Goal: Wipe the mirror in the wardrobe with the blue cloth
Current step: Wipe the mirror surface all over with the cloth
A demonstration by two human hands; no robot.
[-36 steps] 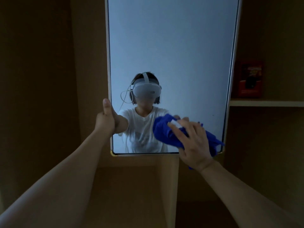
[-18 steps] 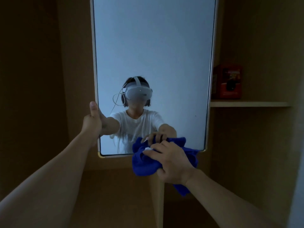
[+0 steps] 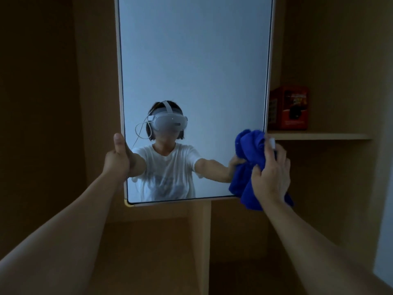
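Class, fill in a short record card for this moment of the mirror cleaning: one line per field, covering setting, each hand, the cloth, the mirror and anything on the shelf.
Setting: dim wooden wardrobe interior
Mirror: upright, white-framed, reflecting the person
Left hand: grips the mirror's left edge, thumb up
Right hand: clutches the blue cloth
Blue cloth: bunched, pressed at the mirror's lower right edge
Shelf: right of the mirror
Red box: stands on the shelf
Task stage: wiping under way

The printing on the red box (image 3: 291, 110) on the shelf (image 3: 319, 136) is too blurred to read.
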